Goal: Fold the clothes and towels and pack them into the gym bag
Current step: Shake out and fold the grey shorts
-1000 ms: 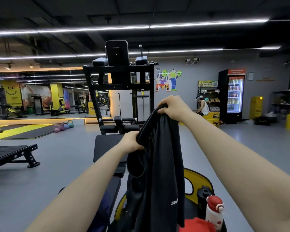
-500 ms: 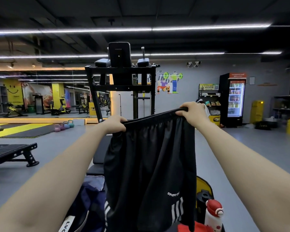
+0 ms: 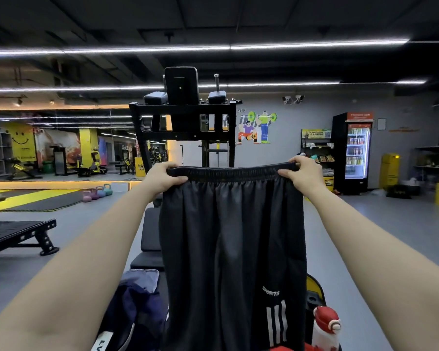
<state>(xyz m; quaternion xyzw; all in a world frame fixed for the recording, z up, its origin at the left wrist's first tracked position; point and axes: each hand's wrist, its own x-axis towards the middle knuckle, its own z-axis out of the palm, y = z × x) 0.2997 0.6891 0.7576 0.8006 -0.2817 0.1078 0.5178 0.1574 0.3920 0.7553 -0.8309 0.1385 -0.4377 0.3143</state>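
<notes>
Black sports shorts (image 3: 228, 244) with white stripes and a "SPORTS" print hang in front of me, spread flat by the waistband. My left hand (image 3: 162, 177) pinches the waistband's left end and my right hand (image 3: 302, 174) pinches its right end, both arms stretched forward. Below left lies a dark navy garment (image 3: 137, 300) on the black bench (image 3: 150, 234). The yellow and black gym bag (image 3: 314, 291) peeks out behind the shorts at lower right; most of it is hidden.
A white bottle with a red cap (image 3: 325, 330) stands at the lower right beside a red item (image 3: 284, 348). A black gym machine (image 3: 183, 122) rises straight ahead. A flat bench (image 3: 18, 234) stands left, kettlebells (image 3: 96, 192) behind it, a drinks fridge (image 3: 355, 150) far right.
The shorts went from a bunched bundle to fully spread. My hands moved apart along the waistband and levelled out, the cloth now hanging flat and wide.
</notes>
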